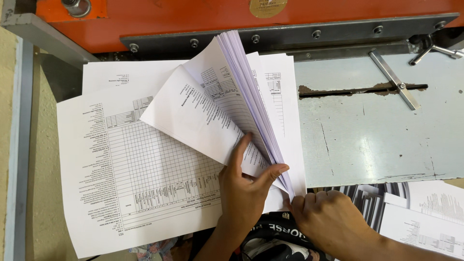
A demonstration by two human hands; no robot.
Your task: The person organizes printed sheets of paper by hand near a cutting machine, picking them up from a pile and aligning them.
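The right hand [333,220] is seen nearest the camera, at the bottom edge, closed in a pinch on the near corner of a thick stack of printed forms [251,96]. Just beside it, the left hand [246,188] is laid on the sheets, with the thumb and forefinger spread so that a lifted sheet [198,116] is held curled up and away from the rest; nothing is clenched in that hand, only pressed and parted. The stack is fanned upward, its free edges raised toward an orange paper cutter [145,19], whose dark grey clamp bar [290,34] runs across the top. A flat sheet with a ruled table [125,169] is spread to the left beneath the lifted pages. To the right, the worn pale-blue cutter bed [377,140] is crossed by a slot and a metal lever [394,79]. More printed sheets [425,217] lie at the lower right.
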